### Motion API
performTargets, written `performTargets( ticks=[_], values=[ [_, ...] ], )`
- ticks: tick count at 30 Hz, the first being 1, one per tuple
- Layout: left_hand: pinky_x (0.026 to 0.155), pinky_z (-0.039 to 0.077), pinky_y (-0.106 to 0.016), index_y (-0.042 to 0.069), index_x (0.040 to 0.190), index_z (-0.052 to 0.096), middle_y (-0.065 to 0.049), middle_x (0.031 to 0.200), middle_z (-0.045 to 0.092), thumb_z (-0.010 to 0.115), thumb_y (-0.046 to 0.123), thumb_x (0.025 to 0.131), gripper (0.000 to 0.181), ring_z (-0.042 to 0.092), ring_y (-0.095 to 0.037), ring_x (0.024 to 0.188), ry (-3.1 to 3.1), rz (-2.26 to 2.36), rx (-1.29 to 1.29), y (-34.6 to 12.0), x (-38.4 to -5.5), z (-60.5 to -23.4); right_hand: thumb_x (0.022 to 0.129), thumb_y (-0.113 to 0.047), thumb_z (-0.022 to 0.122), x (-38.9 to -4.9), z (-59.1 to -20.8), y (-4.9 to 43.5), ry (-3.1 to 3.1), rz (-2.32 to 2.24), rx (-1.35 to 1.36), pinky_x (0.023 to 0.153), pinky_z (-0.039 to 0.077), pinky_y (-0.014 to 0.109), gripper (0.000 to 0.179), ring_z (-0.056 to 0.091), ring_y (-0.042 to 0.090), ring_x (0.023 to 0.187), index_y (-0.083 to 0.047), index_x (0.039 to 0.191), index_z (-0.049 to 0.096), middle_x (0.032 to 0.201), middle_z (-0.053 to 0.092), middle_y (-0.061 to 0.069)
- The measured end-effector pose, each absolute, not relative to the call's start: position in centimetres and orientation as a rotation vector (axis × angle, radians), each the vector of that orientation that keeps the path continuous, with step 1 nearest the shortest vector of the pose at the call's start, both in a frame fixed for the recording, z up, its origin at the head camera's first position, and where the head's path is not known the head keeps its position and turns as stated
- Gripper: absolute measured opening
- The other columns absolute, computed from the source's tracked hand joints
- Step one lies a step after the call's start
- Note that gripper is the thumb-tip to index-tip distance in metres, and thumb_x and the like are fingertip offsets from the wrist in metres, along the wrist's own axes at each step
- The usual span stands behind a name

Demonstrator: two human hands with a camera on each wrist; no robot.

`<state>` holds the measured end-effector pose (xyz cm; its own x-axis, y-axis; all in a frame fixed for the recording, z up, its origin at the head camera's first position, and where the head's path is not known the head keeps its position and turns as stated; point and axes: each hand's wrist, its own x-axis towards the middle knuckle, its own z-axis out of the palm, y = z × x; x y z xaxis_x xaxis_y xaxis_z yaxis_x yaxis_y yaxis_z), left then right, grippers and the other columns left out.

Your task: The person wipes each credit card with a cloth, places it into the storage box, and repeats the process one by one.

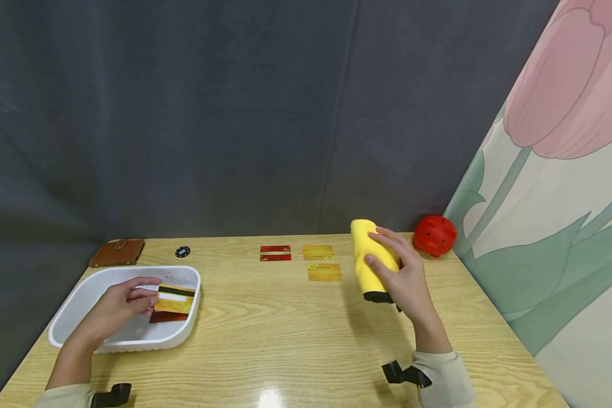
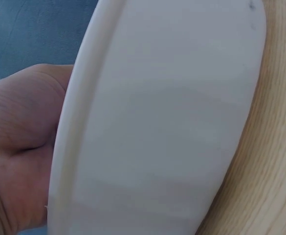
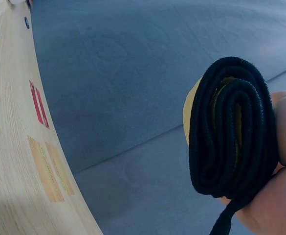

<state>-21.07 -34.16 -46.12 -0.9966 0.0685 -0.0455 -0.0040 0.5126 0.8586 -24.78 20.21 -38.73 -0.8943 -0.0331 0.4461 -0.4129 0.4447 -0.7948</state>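
My left hand (image 1: 117, 309) reaches over the white plastic basin (image 1: 63, 326) and pinches a yellow bank card (image 1: 175, 298) with a black stripe. Beneath that card, a dark red card (image 1: 168, 317) lies in the basin. In the left wrist view the basin's wall (image 2: 157, 122) hides the fingers and the card. Above the table, my right hand (image 1: 405, 277) grips a rolled yellow towel (image 1: 367, 255) with a black edge. The right wrist view shows the black-edged end of the roll (image 3: 233, 132) beside the palm.
On the wooden table (image 1: 255, 334), a red card (image 1: 275, 253), an upper yellow card (image 1: 318, 252) and a lower yellow card (image 1: 324, 272) lie near the back. A brown leather wallet (image 1: 117, 253) and a black poker chip (image 1: 182, 251) sit at back left, a red piggy bank (image 1: 434, 236) at back right.
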Motion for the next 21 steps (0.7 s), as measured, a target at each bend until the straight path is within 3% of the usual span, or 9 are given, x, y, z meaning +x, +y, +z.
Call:
performTargets(
  ticks=[13, 21],
  values=[
    [0.075, 0.062, -0.023, -0.008, 0.135, 0.061, -0.014, 0.108, 0.077, 0.071, 0.018, 0.099, 0.046, 0.073, -0.002, 0.083, 2.761, 1.451, -0.049, -33.78, -21.06, -46.00, 0.093, -0.016, 0.078, -24.85, -38.87, 20.24, -2.363, 1.413, 0.364, 0.088, 0.049, 0.014, 0.044, 0.051, 0.012, 0.129, -0.021, 0.136, 0.069, 0.152, 0.054, -0.002],
    [0.070, 0.046, -0.015, -0.001, 0.122, 0.074, -0.008, 0.102, 0.080, 0.077, 0.025, 0.094, 0.039, 0.066, 0.008, 0.081, 2.877, 1.305, -0.141, -33.90, -20.99, -45.96, 0.094, -0.015, 0.076, -24.93, -38.98, 20.29, -2.346, 1.432, 0.383, 0.088, 0.049, 0.013, 0.042, 0.051, 0.010, 0.127, -0.018, 0.135, 0.069, 0.152, 0.054, 0.002]
  ],
)
